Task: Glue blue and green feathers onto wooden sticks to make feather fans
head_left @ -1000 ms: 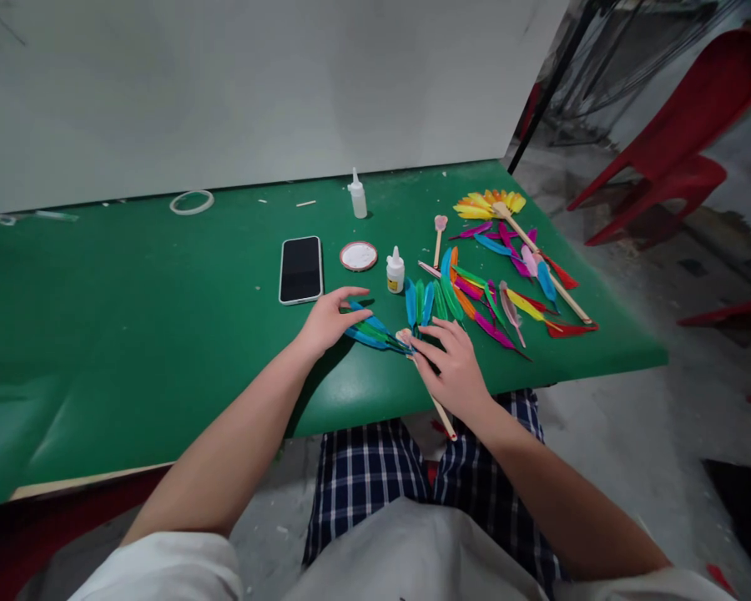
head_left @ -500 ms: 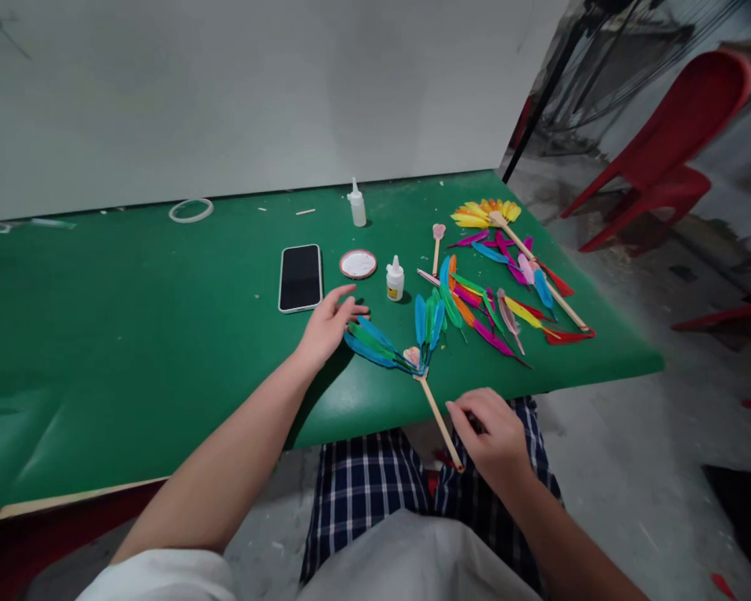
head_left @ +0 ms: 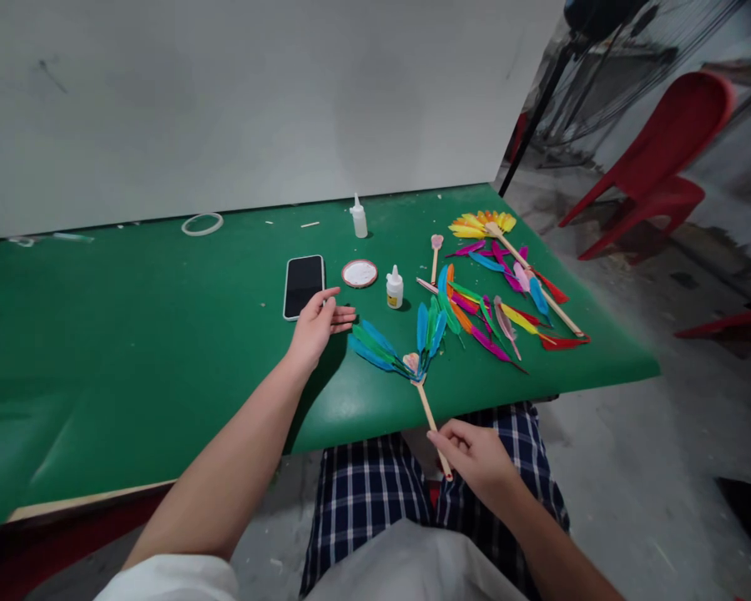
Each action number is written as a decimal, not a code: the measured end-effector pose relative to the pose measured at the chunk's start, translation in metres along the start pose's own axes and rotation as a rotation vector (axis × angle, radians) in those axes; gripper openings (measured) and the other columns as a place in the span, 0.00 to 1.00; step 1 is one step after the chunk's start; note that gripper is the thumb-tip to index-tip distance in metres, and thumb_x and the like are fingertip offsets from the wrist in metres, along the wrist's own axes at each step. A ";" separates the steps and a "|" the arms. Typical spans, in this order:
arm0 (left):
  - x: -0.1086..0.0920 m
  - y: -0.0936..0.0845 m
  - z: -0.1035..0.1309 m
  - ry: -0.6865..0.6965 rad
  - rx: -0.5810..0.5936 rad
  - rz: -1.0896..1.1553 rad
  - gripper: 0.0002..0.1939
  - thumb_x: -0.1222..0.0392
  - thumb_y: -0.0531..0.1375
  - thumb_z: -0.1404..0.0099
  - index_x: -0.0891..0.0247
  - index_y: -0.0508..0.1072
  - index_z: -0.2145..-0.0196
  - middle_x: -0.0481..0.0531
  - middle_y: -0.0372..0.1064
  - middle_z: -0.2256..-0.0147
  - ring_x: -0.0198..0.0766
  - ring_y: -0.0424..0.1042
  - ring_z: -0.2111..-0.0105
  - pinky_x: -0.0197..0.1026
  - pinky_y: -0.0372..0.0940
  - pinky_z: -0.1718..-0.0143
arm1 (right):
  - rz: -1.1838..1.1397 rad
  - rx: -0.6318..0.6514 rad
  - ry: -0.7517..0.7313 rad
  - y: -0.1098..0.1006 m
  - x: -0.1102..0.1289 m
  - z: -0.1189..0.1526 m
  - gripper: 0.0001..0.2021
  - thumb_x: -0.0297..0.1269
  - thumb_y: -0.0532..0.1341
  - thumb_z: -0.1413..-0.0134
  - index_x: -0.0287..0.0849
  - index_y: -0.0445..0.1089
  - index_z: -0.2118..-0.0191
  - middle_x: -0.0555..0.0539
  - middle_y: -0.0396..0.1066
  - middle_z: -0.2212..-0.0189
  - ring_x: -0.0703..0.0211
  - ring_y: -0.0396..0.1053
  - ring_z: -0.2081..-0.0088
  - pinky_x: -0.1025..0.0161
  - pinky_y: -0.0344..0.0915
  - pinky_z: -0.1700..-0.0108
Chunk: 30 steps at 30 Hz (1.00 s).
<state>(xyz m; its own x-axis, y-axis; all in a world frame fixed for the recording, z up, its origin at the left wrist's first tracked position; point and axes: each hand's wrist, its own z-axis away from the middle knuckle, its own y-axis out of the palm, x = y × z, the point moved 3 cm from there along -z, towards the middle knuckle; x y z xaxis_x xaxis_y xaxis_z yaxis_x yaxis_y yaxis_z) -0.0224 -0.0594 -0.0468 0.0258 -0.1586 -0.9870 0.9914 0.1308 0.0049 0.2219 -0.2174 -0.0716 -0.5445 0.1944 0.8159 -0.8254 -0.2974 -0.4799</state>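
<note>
A feather fan point(head_left: 426, 402) with blue and green feathers lies at the table's front edge, its wooden handle sticking out over my lap. The feathers spread in two bunches on either side of a small pink heart-shaped head. My right hand point(head_left: 476, 459) is closed on the handle near its lower end, thumb and fingers pinching it. My left hand point(head_left: 316, 325) hovers beside the left feathers, fingers stretched out and holding nothing. Just beyond it lies a phone point(head_left: 304, 285). A small white glue bottle point(head_left: 395, 289) stands upright behind the fan.
A second bottle point(head_left: 359, 217) stands farther back, near a round white lid point(head_left: 359, 273). Loose coloured feathers point(head_left: 476, 309), a heart-topped stick point(head_left: 436, 257) and a yellow feather fan point(head_left: 483, 224) lie on the right. A clear ring point(head_left: 202, 224) lies at the back left.
My right hand has moved left onto the fan's handle and closed on it. My left hand has drawn slightly left, away from the feathers.
</note>
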 end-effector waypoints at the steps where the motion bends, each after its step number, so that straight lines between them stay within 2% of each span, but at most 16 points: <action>1: 0.000 0.000 0.000 0.000 0.005 0.005 0.15 0.57 0.50 0.36 0.63 0.61 0.52 0.53 0.72 0.70 0.36 0.73 0.69 0.42 0.68 0.65 | -0.073 0.023 0.026 0.003 -0.002 -0.001 0.17 0.49 0.55 0.51 0.42 0.65 0.79 0.52 0.65 0.87 0.66 0.61 0.83 0.70 0.53 0.80; 5: -0.003 0.001 0.002 0.038 0.013 0.007 0.18 0.51 0.52 0.38 0.63 0.64 0.54 0.54 0.73 0.70 0.37 0.73 0.68 0.41 0.67 0.65 | -0.369 0.088 0.104 0.017 -0.008 -0.002 0.14 0.47 0.58 0.55 0.41 0.65 0.78 0.53 0.62 0.87 0.66 0.61 0.83 0.69 0.58 0.80; 8: -0.007 0.000 0.004 0.111 0.001 0.018 0.23 0.44 0.49 0.39 0.65 0.68 0.57 0.57 0.73 0.66 0.38 0.72 0.67 0.40 0.66 0.65 | -0.462 0.077 0.084 0.021 -0.009 -0.002 0.13 0.47 0.58 0.55 0.41 0.64 0.76 0.55 0.59 0.86 0.67 0.59 0.83 0.70 0.59 0.80; 13: -0.011 -0.001 0.006 0.150 0.011 0.120 0.32 0.38 0.42 0.39 0.69 0.72 0.62 0.60 0.73 0.66 0.40 0.72 0.67 0.41 0.65 0.65 | -0.375 0.020 -0.039 0.020 -0.005 0.000 0.13 0.46 0.56 0.52 0.40 0.65 0.75 0.53 0.61 0.84 0.67 0.61 0.81 0.69 0.60 0.78; 21: -0.010 0.002 0.008 0.098 0.057 0.137 0.35 0.36 0.42 0.40 0.70 0.74 0.64 0.59 0.74 0.67 0.41 0.72 0.68 0.41 0.65 0.66 | -0.177 -0.108 -0.222 0.014 0.007 0.004 0.12 0.41 0.54 0.48 0.40 0.66 0.74 0.52 0.64 0.82 0.68 0.63 0.80 0.71 0.60 0.76; 25: -0.008 0.002 0.006 0.094 0.057 0.155 0.35 0.35 0.43 0.41 0.70 0.74 0.66 0.59 0.74 0.69 0.42 0.72 0.68 0.40 0.65 0.67 | -0.151 -0.154 -0.247 0.013 0.009 0.005 0.12 0.41 0.55 0.48 0.39 0.67 0.74 0.52 0.64 0.83 0.68 0.63 0.81 0.71 0.59 0.77; 30: -0.007 0.002 0.005 0.070 0.034 0.149 0.34 0.35 0.44 0.41 0.70 0.74 0.68 0.59 0.73 0.70 0.42 0.73 0.68 0.41 0.66 0.67 | -0.168 -0.144 -0.239 0.014 0.009 0.006 0.12 0.41 0.54 0.47 0.40 0.66 0.75 0.51 0.65 0.83 0.67 0.64 0.81 0.71 0.59 0.77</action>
<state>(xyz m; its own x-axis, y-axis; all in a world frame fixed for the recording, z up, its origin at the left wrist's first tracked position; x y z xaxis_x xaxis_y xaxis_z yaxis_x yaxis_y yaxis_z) -0.0194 -0.0630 -0.0392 0.1645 -0.0711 -0.9838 0.9811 0.1148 0.1558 0.2061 -0.2250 -0.0690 -0.3628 -0.0010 0.9319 -0.9224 -0.1414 -0.3593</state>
